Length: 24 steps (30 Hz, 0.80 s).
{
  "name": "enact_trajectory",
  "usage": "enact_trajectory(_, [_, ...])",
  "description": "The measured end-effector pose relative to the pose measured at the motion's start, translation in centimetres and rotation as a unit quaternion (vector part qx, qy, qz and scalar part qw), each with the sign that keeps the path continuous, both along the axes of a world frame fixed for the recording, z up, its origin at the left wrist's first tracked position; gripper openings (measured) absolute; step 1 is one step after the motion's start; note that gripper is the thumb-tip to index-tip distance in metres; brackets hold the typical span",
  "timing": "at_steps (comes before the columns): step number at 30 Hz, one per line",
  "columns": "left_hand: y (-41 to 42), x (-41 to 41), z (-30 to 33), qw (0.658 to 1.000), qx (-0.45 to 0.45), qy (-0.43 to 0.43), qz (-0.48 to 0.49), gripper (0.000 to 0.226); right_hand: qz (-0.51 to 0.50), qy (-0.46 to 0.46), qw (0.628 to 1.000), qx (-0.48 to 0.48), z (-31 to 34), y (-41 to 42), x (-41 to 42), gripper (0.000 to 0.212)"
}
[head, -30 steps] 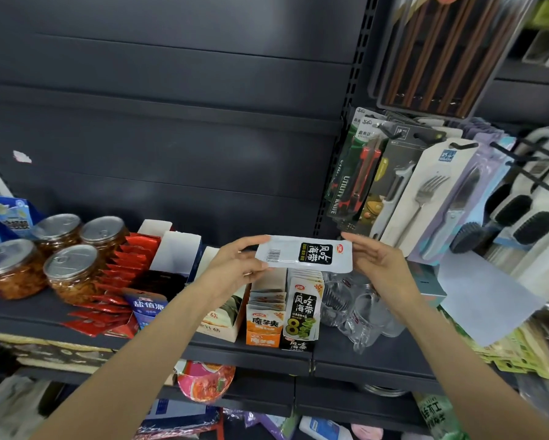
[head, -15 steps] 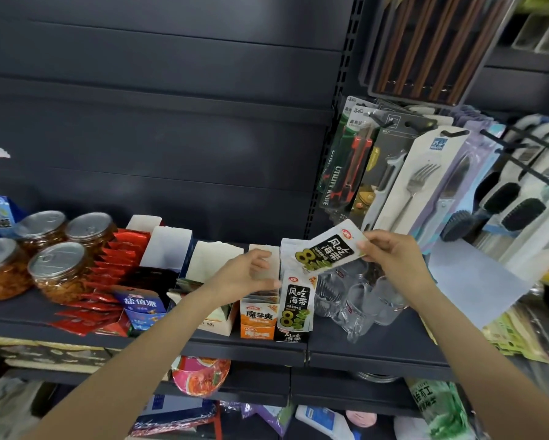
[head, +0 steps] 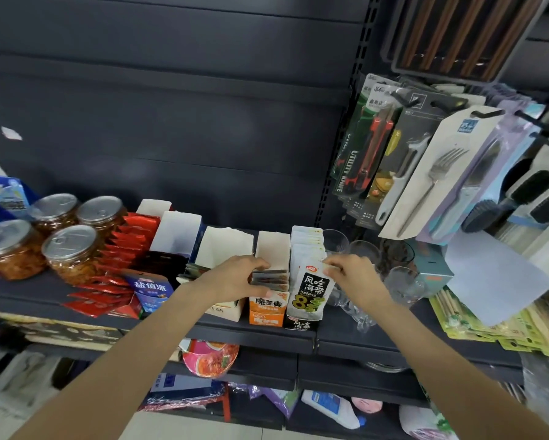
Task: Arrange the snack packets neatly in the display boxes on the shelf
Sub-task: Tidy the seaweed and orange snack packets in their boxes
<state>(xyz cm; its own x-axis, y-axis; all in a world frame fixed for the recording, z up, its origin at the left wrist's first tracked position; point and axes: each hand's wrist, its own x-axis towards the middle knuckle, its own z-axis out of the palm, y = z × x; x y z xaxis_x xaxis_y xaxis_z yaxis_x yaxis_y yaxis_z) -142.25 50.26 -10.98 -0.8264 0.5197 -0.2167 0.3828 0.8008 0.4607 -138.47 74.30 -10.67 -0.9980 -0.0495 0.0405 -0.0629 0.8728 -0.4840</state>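
I have both forearms stretched forward. My left hand [head: 235,277] lies palm down, fingers curled over something. My right hand [head: 351,273] pinches with thumb and fingertips.

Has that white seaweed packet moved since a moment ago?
Yes. The seaweed packet has come down from mid-air into the front of the black display box, upright, with the right hand pinching its top.
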Motion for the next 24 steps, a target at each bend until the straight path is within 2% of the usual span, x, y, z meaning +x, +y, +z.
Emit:
enact_trajectory(3, [0.0, 0.1, -0.2, 1.000, 0.012, 0.005, -0.002, 0.057, 0.005, -0.007, 0.998, 0.057, -0.8, -1.1, 0.0, 0.026])
enact_trajectory(9, [-0.1, 0.2, -0.4, 1.000, 0.029, 0.006, 0.003, 0.053, 0.015, 0.070, 0.988, 0.134, -2.4, -2.2, 0.2, 0.021])
enact_trajectory(11, [-0.2, 0.2, -0.4, 1.000, 0.030, 0.004, 0.002, 0.052, 0.021, 0.089, 0.983, 0.157, -3.2, -2.2, 0.0, 0.032])
enact_trajectory(14, [-0.3, 0.3, -0.6, 0.999, 0.032, 0.006, 0.001, 0.050, 0.027, 0.078, 0.968, 0.239, -2.8, -2.4, -0.1, 0.035])
enact_trajectory(17, [-0.4, 0.4, -0.7, 0.999, 0.034, 0.007, -0.002, 0.049, 0.041, 0.064, 0.960, 0.268, -2.3, -2.3, -0.5, 0.034])
enact_trajectory(20, [-0.8, 0.4, -0.8, 0.999, 0.042, 0.008, -0.007, 0.047, 0.043, 0.051, 0.970, 0.235, -0.9, -2.7, -0.4, 0.039])
enact_trajectory(24, [-1.9, 0.2, -0.8, 0.999, 0.037, 0.017, 0.004, 0.051, 0.034, 0.064, 0.995, 0.062, 0.4, -3.5, -1.8, 0.031])
